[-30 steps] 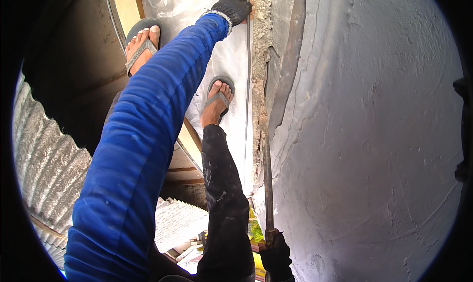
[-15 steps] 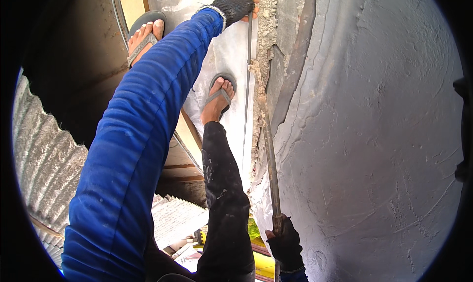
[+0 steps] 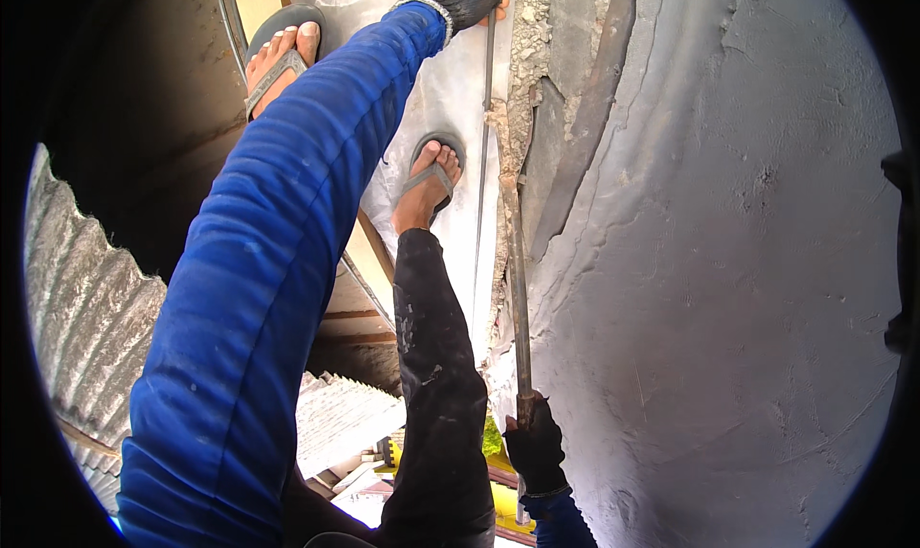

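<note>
Your left hand [image 3: 462,0], in a dark knitted glove at the end of a blue sleeve [image 3: 259,251], curls its fingers round a thin dark bar [image 3: 486,155], bare fingertips showing on the bar's right side. The bar runs along the right edge of a pale, glossy sheet [image 3: 450,79]. Lower and farther right, your right hand [image 3: 535,445], also in a dark glove, is wrapped round a long rod [image 3: 519,299]. The rod stretches up from your grip along a crumbled concrete edge [image 3: 532,50], its exact tip hard to make out.

At left, corrugated roofing [image 3: 86,308] borders a dark opening [image 3: 134,165]. Of your 2 sandalled feet, the left foot [image 3: 280,64] is at the sheet's left edge, beside a cream board [image 3: 257,7]; the right foot [image 3: 429,179] stands nearer the sheet's right edge. Beyond the concrete, a dark strip [image 3: 592,117] slants beside a rough grey wall [image 3: 728,261] filling the right side.
</note>
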Motion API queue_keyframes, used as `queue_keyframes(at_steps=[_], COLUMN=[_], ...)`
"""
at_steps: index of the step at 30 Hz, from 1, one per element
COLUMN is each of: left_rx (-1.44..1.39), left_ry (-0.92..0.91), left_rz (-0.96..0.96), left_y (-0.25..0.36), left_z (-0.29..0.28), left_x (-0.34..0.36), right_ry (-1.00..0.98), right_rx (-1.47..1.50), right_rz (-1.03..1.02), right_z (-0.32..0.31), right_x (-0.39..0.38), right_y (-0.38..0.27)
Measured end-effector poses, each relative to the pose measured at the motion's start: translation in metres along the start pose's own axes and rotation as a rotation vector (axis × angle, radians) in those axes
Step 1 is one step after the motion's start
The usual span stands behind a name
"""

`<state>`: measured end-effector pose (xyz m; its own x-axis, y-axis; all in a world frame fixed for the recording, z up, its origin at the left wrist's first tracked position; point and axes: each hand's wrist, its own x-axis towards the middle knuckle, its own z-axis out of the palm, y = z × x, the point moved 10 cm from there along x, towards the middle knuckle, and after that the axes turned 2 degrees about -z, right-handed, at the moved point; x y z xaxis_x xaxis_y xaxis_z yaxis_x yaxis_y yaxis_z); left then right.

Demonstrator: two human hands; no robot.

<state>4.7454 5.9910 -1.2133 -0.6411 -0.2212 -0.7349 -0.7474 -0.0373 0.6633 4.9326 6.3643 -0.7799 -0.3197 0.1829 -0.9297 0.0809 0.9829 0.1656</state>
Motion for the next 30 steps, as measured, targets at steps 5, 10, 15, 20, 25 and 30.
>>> queue_keyframes(at_steps=[5,10,15,20,25,30], left_rx=[-0.244,-0.116,-0.085,-0.083,-0.078,-0.038], left_ry=[-0.032,0.041,0.063,0.08,0.109,0.13], left_rz=[0.002,-0.006,0.012,-0.007,0.061,-0.019], left_y=[-0.001,-0.003,-0.002,-0.002,0.011,0.007], left_z=[0.005,0.002,0.003,0.0,-0.004,-0.007], left_x=[0.001,0.001,-0.001,-0.005,-0.011,-0.015], right_ry=[0.031,0.056,0.086,0.104,0.083,0.053], right_rx=[0.043,-0.03,-0.049,-0.103,-0.094,-0.062], right_rz=[-0.045,0.003,0.024,0.074,0.114,0.129], right_z=[0.009,0.013,0.021,0.043,0.054,0.064], right_x=[0.003,0.008,0.011,0.013,0.022,0.028], right_y=[0.0,0.006,0.01,0.019,0.032,0.05])
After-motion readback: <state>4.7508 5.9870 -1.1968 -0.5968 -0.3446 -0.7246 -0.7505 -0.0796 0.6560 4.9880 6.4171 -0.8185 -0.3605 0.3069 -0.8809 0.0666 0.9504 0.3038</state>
